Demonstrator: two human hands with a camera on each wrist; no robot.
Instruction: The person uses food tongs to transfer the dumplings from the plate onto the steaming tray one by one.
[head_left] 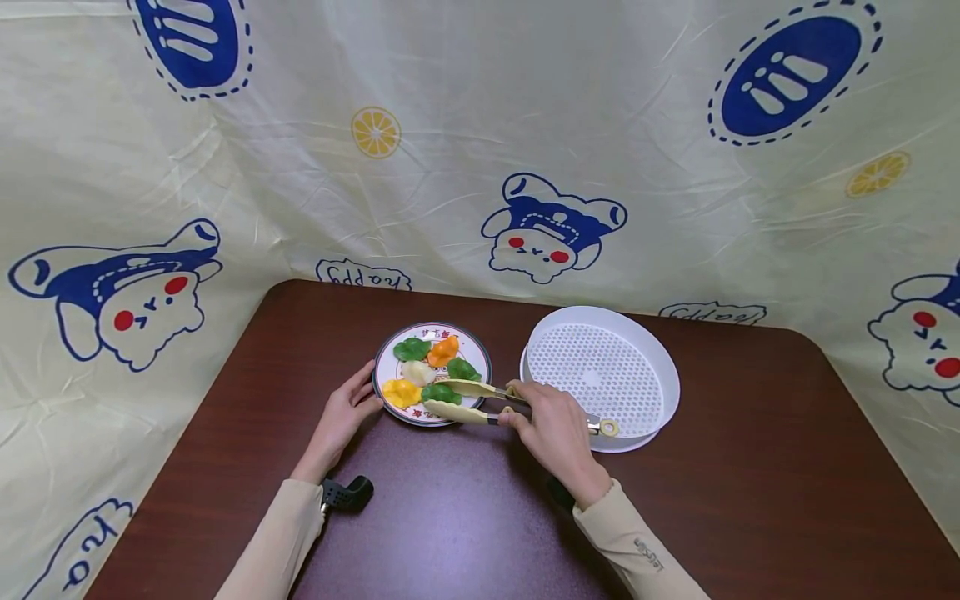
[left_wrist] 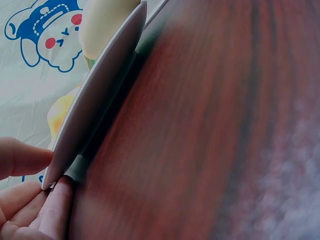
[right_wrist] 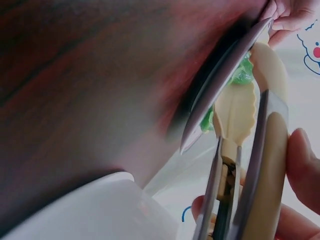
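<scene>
A round plate (head_left: pixel 387 411) with a dark rim carries several small dumpling-like pieces in green, orange, white and yellow. My left hand (head_left: pixel 347 417) pinches its left edge, thumb above and fingers beneath the rim (left_wrist: pixel 62 150). In my right hand (head_left: pixel 553 429) is a pair of cream-tipped metal tongs (head_left: pixel 467 413), gripped around the arms. The tong tips are spread over the plate's right side, one on each side of the nearest green piece (head_left: pixel 441 394). That green piece (right_wrist: pixel 243 72) also shows beside the scalloped tips in the right wrist view.
Right of the plate stands a white round steamer basket (head_left: pixel 592 375) with a perforated base, partly behind my right hand and the tongs' end. The brown table (head_left: pixel 720 500) meets a patterned cloth (head_left: pixel 435 208) behind it.
</scene>
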